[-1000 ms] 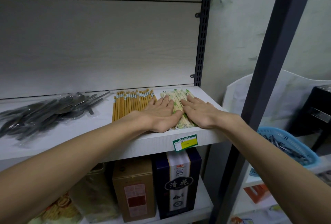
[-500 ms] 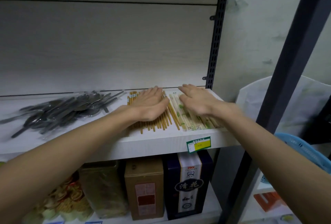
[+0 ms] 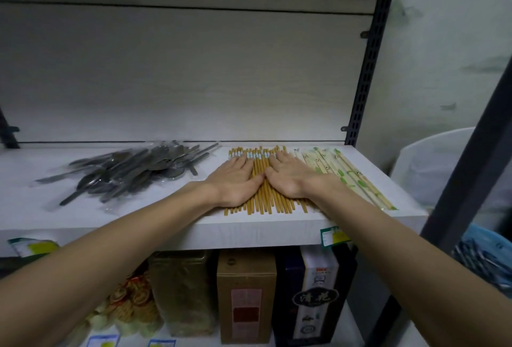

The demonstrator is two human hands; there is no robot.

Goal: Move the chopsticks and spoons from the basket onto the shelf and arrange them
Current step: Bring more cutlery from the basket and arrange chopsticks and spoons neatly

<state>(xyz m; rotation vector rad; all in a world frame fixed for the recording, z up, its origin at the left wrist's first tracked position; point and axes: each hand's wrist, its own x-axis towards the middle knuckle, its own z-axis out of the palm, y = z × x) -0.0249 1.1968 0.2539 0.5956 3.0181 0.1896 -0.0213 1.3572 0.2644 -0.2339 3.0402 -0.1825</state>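
**Both hands flat on the yellow chopsticks**

On the left of the white shelf (image 3: 166,224) lies a loose heap of wrapped metal spoons (image 3: 133,172), handles pointing various ways. Just right of them, the left hand (image 3: 235,180) presses palm-down on the row of yellow chopsticks (image 3: 261,197), its fingers straight and close together, gripping nothing. The right hand (image 3: 291,177) lies flat beside it on the same row, fingers likewise straight and together, the two thumbs almost meeting over the sticks. The chopsticks run from front to back, their near ends uneven by the shelf's front edge. Right of them, a batch of pale paper-wrapped chopsticks (image 3: 349,177) fans toward the shelf's right end. Far right, lower down, a blue basket (image 3: 487,247) shows partly behind a dark post, with dark items inside.
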